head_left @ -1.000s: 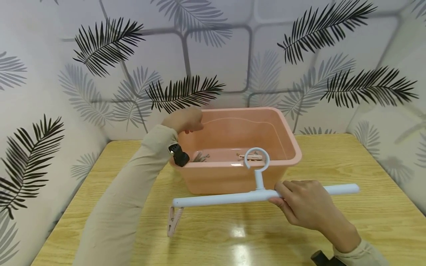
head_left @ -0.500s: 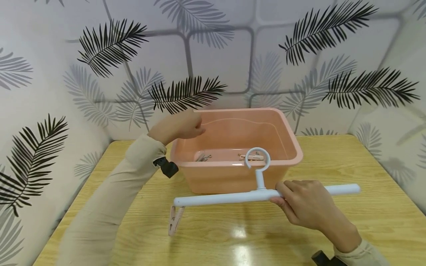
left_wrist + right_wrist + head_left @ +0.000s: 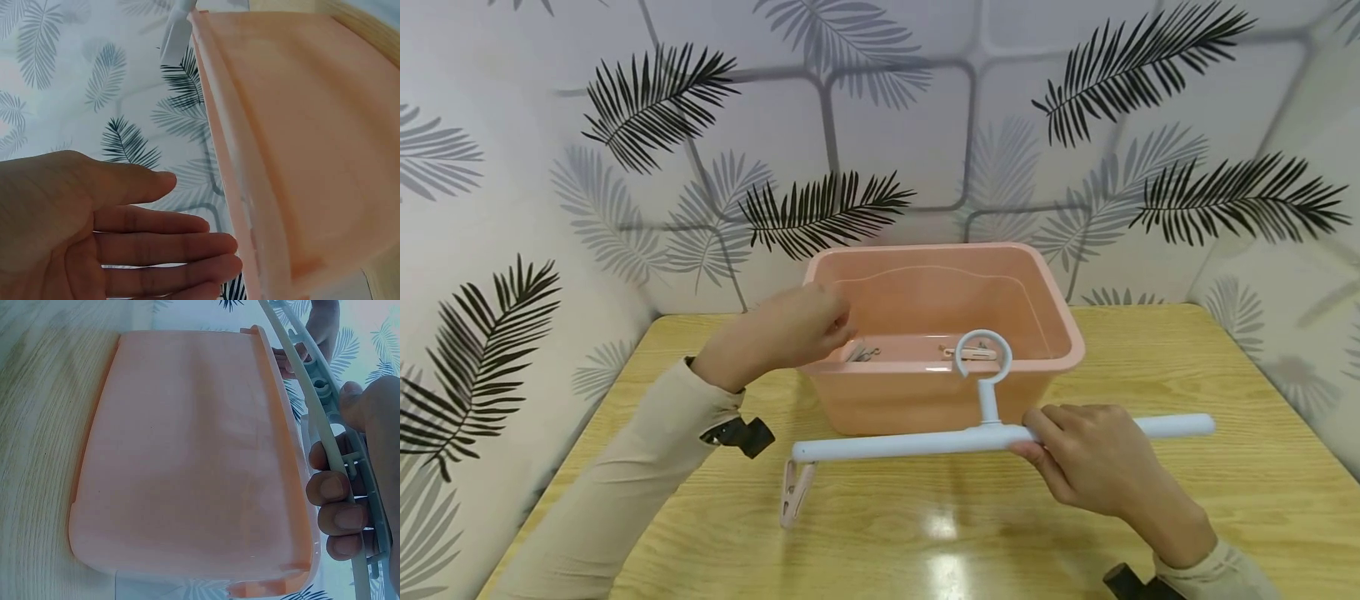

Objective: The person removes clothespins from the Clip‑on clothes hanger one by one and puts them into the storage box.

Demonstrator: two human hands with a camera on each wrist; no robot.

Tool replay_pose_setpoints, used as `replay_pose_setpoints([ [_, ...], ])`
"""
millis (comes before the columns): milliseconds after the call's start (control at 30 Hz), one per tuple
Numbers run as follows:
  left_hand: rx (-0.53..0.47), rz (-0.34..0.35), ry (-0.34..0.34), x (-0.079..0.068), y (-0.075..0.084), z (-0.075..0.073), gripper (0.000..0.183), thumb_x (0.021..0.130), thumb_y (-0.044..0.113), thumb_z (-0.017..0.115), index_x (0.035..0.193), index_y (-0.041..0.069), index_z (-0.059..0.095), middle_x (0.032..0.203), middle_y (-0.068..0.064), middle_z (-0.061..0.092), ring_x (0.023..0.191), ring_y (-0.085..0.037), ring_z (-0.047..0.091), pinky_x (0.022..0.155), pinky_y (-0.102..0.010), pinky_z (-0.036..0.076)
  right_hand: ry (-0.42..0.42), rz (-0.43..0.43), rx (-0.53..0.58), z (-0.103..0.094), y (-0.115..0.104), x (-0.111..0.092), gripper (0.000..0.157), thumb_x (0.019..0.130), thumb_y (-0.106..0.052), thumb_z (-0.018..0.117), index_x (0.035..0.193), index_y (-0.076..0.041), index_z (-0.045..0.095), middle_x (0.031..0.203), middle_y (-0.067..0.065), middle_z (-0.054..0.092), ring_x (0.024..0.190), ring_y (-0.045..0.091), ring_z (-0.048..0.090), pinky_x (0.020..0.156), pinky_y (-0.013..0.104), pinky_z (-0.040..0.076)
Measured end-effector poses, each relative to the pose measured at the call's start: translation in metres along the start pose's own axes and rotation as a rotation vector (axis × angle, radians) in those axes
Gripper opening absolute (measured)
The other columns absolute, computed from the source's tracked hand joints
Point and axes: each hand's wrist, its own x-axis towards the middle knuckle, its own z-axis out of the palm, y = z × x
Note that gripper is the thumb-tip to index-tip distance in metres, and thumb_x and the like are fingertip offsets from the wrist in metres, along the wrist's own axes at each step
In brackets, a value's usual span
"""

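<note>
My right hand (image 3: 1086, 454) grips the light blue hanger (image 3: 910, 444) by its bar, right of the open hook; the right wrist view shows the fingers (image 3: 344, 515) wrapped round it. A pale pink clothes peg (image 3: 796, 493) hangs from the bar's left end. At the left rim of the pink basin (image 3: 940, 372), my left hand (image 3: 782, 329) hovers with nothing in it. Its fingers (image 3: 169, 250) stretch out fairly straight in the left wrist view. Inside the basin lie a pink peg (image 3: 973, 354) on the right and small greyish pegs (image 3: 861, 353) on the left.
The basin stands on a wood-grain table (image 3: 880, 542) against the far wall (image 3: 895, 125), which carries a leaf pattern. Another wall closes off the left side. Black wrist cameras (image 3: 741, 435) sit on both sleeves.
My left hand has come back from the basin's far left corner, toward me and down along its left rim. The right hand and hanger have stayed nearly still.
</note>
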Motion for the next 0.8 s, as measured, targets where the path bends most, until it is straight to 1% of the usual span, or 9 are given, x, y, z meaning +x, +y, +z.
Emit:
replay_pose_setpoints([
  [100,-0.023,-0.017,0.052,-0.008,0.006,0.003,0.031,0.095,0.010,0.057,0.066,0.012,0.046,0.057,0.006,0.032,0.051,-0.008,0.033,0.052,-0.025,0.031,-0.001,0.001,0.002,0.000,0.000,0.000,0.048,0.104,-0.048,0.026,0.073,-0.016,0.043,0.056,-0.012,0.026,0.044,0.001,0.022,0.040,0.019,0.016],
  [233,-0.044,-0.013,0.180,-0.020,0.016,0.007,0.025,0.097,0.011,0.053,0.072,0.011,0.053,0.059,0.004,0.039,0.053,-0.009,0.037,0.054,-0.026,0.036,-0.005,0.008,0.004,0.000,0.000,0.001,0.048,0.104,-0.048,0.026,0.074,-0.016,0.044,0.056,-0.012,0.027,0.044,0.001,0.021,0.040,0.019,0.016],
  [333,-0.040,0.002,0.270,-0.031,0.022,0.012,0.021,0.097,0.012,0.053,0.076,0.011,0.056,0.061,0.005,0.042,0.054,-0.009,0.039,0.054,-0.027,0.037,-0.004,0.010,0.004,0.000,0.000,0.001,0.048,0.104,-0.049,0.026,0.074,-0.016,0.044,0.056,-0.012,0.027,0.044,0.001,0.021,0.040,0.019,0.016],
  [400,-0.052,0.014,0.317,-0.038,0.026,0.016,0.018,0.097,0.013,0.054,0.080,0.011,0.059,0.063,0.006,0.047,0.054,-0.008,0.041,0.054,-0.026,0.039,-0.002,0.008,0.002,0.000,0.000,0.001,0.048,0.104,-0.048,0.026,0.074,-0.015,0.045,0.056,-0.012,0.027,0.044,0.001,0.021,0.040,0.019,0.016],
  [433,-0.056,0.016,0.337,-0.042,0.028,0.018,0.016,0.097,0.013,0.055,0.082,0.010,0.060,0.065,0.006,0.051,0.056,-0.008,0.044,0.055,-0.026,0.041,0.000,0.007,0.000,0.000,0.000,0.001,0.048,0.104,-0.048,0.026,0.074,-0.015,0.045,0.056,-0.012,0.027,0.044,0.001,0.021,0.040,0.018,0.016],
  [533,-0.096,0.020,0.376,-0.052,0.032,0.026,0.011,0.097,0.012,0.056,0.089,0.009,0.063,0.073,0.005,0.061,0.061,-0.007,0.054,0.057,-0.026,0.045,0.010,0.004,-0.006,-0.001,0.000,0.001,0.048,0.104,-0.049,0.026,0.074,-0.015,0.044,0.055,-0.012,0.026,0.043,0.001,0.021,0.039,0.018,0.016],
  [600,-0.116,0.013,0.384,-0.058,0.035,0.030,0.008,0.096,0.012,0.058,0.093,0.007,0.064,0.079,0.003,0.065,0.067,-0.008,0.060,0.060,-0.026,0.048,0.019,0.003,-0.010,-0.002,0.001,0.002,0.048,0.104,-0.048,0.026,0.074,-0.015,0.044,0.055,-0.012,0.027,0.043,0.002,0.022,0.039,0.019,0.016],
  [700,-0.139,-0.011,0.387,-0.067,0.037,0.036,0.008,0.096,0.012,0.059,0.096,0.007,0.064,0.081,0.002,0.066,0.071,-0.009,0.062,0.062,-0.027,0.049,0.027,0.001,-0.013,-0.002,0.002,0.002,0.048,0.104,-0.048,0.026,0.073,-0.015,0.044,0.055,-0.012,0.027,0.042,0.002,0.023,0.039,0.019,0.017],
  [800,-0.152,-0.057,0.384,-0.075,0.039,0.042,0.010,0.096,0.014,0.060,0.098,0.007,0.066,0.083,0.001,0.067,0.075,-0.010,0.065,0.065,-0.029,0.051,0.030,-0.002,-0.016,-0.001,0.002,0.001,0.048,0.104,-0.048,0.026,0.073,-0.015,0.044,0.055,-0.012,0.027,0.042,0.002,0.024,0.038,0.019,0.017],
])
